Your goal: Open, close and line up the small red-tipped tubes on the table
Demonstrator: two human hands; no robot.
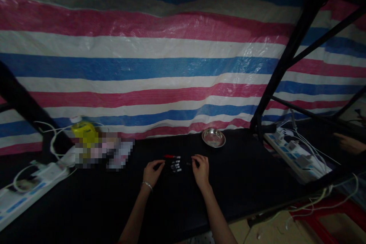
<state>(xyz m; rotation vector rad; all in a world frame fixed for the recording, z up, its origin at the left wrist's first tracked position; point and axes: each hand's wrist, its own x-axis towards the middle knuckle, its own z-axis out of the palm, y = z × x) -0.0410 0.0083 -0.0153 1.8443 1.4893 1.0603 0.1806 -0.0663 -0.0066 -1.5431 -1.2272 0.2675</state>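
Note:
My left hand (153, 172) is just above the black table, thumb and forefinger together in a pinch. Whatever might be between those fingertips is too small and dark to make out. To its right lie several small dark pieces with silvery ends (176, 166), set close together in a rough column. A slim red piece with a silvery end (170, 156) lies at the top of that group. On the group's other side my right hand (201, 169) has its fingers curled and its fingertips near the thumb; I cannot see what they hold, if anything.
A round metal dish (214, 138) stands behind my right hand. At left are a yellow bottle (85, 129), blurred packets (120, 155) and a power strip (31, 190) with cables. Another power strip (297, 154) lies right, beyond a dark frame post (281, 68). Another person's hand (350, 145) shows far right.

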